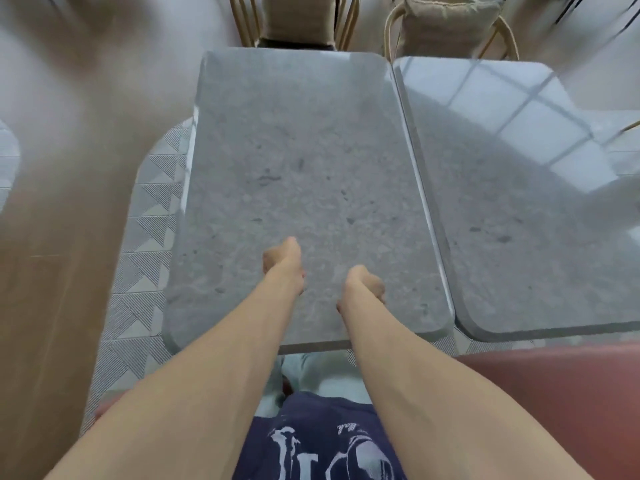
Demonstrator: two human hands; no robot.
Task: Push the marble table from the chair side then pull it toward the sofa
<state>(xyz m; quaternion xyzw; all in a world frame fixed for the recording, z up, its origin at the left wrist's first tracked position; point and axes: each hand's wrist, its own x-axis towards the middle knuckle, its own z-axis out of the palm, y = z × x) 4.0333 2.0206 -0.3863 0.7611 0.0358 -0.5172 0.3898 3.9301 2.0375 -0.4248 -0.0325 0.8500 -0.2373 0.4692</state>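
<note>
The grey marble table (294,150) stands straight ahead of me, its near edge just past my knees. Both my forearms reach out over its near half. My left hand (282,261) hangs bent at the wrist above the top, fingers curled in. My right hand (363,284) is beside it, a little nearer to me, curled the same way. Neither hand is at an edge of the table. Whether the knuckles touch the stone I cannot tell. The red sofa (554,393) lies under me at the lower right.
A second grey table (519,202) stands tight against the right side of the first. Two chairs with beige cushions (298,19) (446,26) stand beyond the far edges. A patterned rug (145,237) lies under the tables, with wooden floor (52,254) to the left.
</note>
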